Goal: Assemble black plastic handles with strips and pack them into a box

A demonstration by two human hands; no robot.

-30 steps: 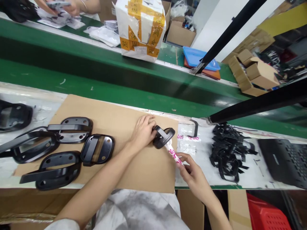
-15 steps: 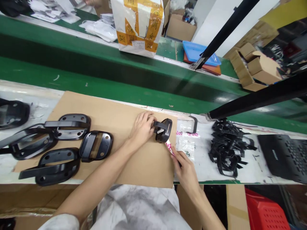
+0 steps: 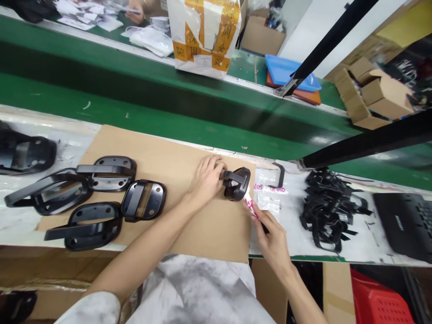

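Observation:
My left hand (image 3: pixel 208 176) is closed on a black plastic frame with a strap-like loop (image 3: pixel 239 184), standing tilted near the right edge of the cardboard sheet (image 3: pixel 199 229). In my right hand (image 3: pixel 272 236) is a slim tool wrapped in white with pink print (image 3: pixel 249 204); its far end meets the lower edge of the frame, and its tip is hidden there. Similar black looped frames (image 3: pixel 143 200) lie on the left part of the cardboard. A thin black C-shaped strip (image 3: pixel 280 175) rests just right of the sheet.
A tangled heap of black plastic scraps (image 3: pixel 327 209) sits to the right, beside a black slotted case (image 3: pixel 401 225). Behind runs a green ledge (image 3: pixel 151 110) with a taped white parcel (image 3: pixel 204 40) and blue tray (image 3: pixel 290 72). Black posts slant across the right. Another person's hand (image 3: pixel 137 11) shows at the top.
The whole view has shifted, so the bench things appear further right. Both hands keep their grip, with the frame and tool nearly in the same position. Another person's hand shows more at the top.

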